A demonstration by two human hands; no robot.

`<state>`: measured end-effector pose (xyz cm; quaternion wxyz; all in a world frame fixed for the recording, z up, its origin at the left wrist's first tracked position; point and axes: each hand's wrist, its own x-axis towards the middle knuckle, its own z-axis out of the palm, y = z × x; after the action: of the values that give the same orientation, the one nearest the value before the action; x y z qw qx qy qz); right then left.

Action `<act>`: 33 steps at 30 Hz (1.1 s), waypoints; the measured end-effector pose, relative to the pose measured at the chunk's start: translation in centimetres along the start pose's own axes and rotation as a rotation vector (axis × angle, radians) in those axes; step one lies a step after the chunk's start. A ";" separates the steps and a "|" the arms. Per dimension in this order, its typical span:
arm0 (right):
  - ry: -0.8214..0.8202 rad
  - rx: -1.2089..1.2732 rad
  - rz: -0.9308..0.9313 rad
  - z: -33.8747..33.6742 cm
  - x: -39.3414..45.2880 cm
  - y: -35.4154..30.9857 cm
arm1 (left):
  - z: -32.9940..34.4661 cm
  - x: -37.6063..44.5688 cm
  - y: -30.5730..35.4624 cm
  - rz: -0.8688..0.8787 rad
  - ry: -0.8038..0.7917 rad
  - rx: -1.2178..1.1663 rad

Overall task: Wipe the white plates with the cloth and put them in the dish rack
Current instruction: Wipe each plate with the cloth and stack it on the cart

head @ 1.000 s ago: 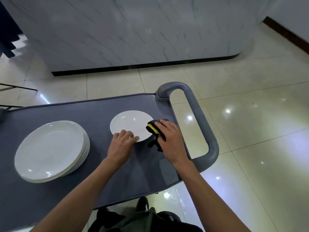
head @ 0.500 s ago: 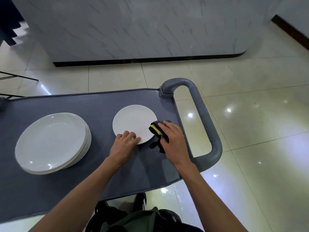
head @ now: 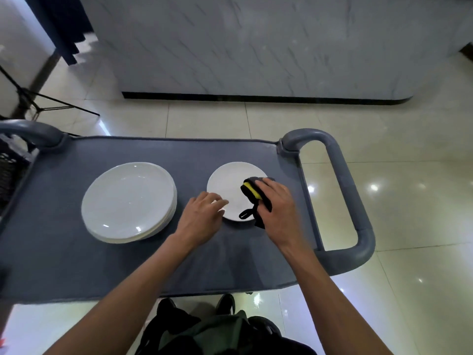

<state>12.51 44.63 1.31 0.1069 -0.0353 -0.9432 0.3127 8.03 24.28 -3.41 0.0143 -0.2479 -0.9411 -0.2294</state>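
I see my right hand (head: 277, 208) gripping the cloth (head: 253, 194) on the single plate (head: 231, 187) just ahead, my left hand (head: 202, 217) flat, steadying its rim — wiping barely begun. The stack (head: 129, 201) beyond my left hand waits; the dish rack — possibly far left — I can't confirm.

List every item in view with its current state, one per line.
single plate: flat on the cart, being wiped
cloth: pressed onto the single plate
plate stack: untouched
left hand: steadying the plate's rim
right hand: gripping the cloth
cart: bearing the plates
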 end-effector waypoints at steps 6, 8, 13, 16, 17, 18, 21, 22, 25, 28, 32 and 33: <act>-0.002 0.069 -0.095 3.0 2.0 -4.9 | -6.2 -2.7 -3.8 -0.111 0.269 -0.049; -0.034 0.078 -0.115 4.2 2.3 -6.7 | -7.9 -3.8 -6.2 -0.198 0.337 -0.039; -0.100 0.106 -0.189 7.3 2.8 -11.8 | -10.7 -7.0 -13.4 -0.566 0.389 -0.089; -0.149 0.136 -0.226 9.2 3.0 -14.9 | -11.9 -8.5 -16.8 -0.748 0.346 -0.152; -0.165 0.146 -0.234 9.8 3.0 -15.9 | -12.1 -8.9 -17.6 -0.791 0.313 -0.160; -0.181 0.157 -0.243 10.4 3.1 -16.9 | -12.3 -9.1 -18.3 -0.822 0.285 -0.169; -0.218 0.171 -0.283 12.1 3.3 -19.3 | -12.3 -9.4 -19.4 -0.880 0.255 -0.229; -0.229 0.171 -0.299 12.5 3.4 -19.9 | -12.3 -9.3 -19.6 -0.888 0.252 -0.249; -0.246 0.164 -0.328 13.8 3.9 -21.2 | -12.1 -9.3 -20.0 -0.895 0.252 -0.269; -0.221 0.148 -0.333 14.7 4.1 -22.2 | -11.9 -9.2 -20.4 -0.859 0.269 -0.228; -0.194 0.162 -0.317 15.3 4.2 -23.3 | -12.0 -8.8 -21.1 -0.904 0.264 -0.326; -0.185 0.168 -0.315 15.4 4.2 -23.5 | -12.0 -8.6 -21.3 -0.923 0.260 -0.367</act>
<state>4.94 17.39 4.06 0.0698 0.1504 -0.9135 0.3716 4.43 -1.40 -2.89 -0.0155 0.2254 -0.8872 -0.4022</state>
